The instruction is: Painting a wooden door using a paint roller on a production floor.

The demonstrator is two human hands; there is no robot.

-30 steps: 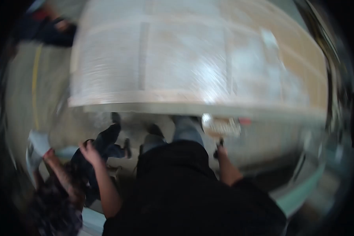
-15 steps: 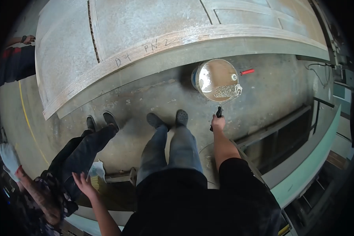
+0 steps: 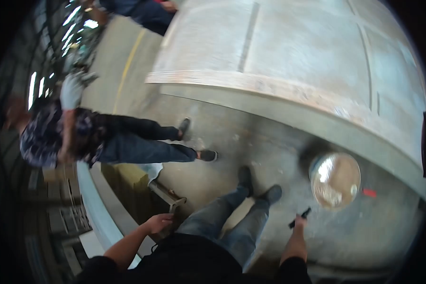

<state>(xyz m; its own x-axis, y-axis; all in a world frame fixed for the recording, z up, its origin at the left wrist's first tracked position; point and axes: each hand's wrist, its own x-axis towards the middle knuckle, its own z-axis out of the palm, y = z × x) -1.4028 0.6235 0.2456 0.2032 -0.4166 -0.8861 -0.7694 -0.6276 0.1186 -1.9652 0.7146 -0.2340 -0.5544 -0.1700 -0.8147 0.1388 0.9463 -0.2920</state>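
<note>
My right hand [image 3: 298, 221] is closed round the black handle of a paint roller [image 3: 306, 212]. The roller's fuzzy sleeve lies blurred at the near side of a round bucket [image 3: 358, 171] of light brown liquid. A red handle [image 3: 369, 192] sticks out at the bucket's right. My left hand [image 3: 159, 223] is low on the left, near the end of a metal frame [image 3: 177, 202]; its fingers point right, loosely stretched, with nothing visible in them.
A large pale panel stack [image 3: 298, 52] with wet-looking strips fills the far right. A co-worker [image 3: 64, 128] in a patterned shirt and white glove stands at left; another person [image 3: 149, 14] is at the far edge. A long light board [image 3: 99, 203] runs beside my left arm.
The view has swung left, so the bucket and panel stack sit further right and the co-worker shows more fully. My left hand has come closer to my body. The right hand keeps the roller.
</note>
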